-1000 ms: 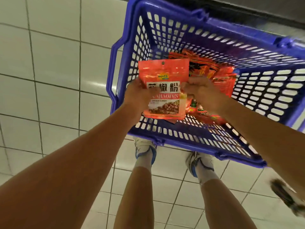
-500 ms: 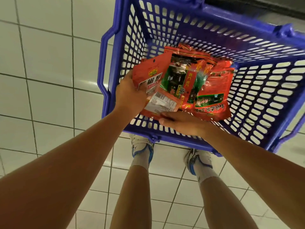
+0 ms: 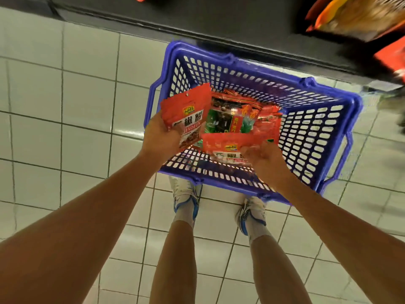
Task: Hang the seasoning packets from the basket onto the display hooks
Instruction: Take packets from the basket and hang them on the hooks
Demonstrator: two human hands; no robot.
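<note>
A blue plastic basket (image 3: 317, 137) stands on the tiled floor in front of my feet. My left hand (image 3: 160, 139) grips a small stack of red seasoning packets (image 3: 188, 115) over the basket's left side. My right hand (image 3: 263, 156) holds another red packet (image 3: 228, 145) by its lower right part, low inside the basket. More red and green packets (image 3: 236, 119) lie piled on the basket bottom behind both hands.
A dark shelf base (image 3: 197, 18) runs along the top behind the basket. Blurred orange and red hanging packets (image 3: 355, 16) show at the top right. White floor tiles (image 3: 65, 106) spread to the left. My shoes (image 3: 186, 198) stand just before the basket.
The view has pulled back from the basket. My right hand has taken hold of a second red packet. My left hand keeps its stack, now higher and tilted.
</note>
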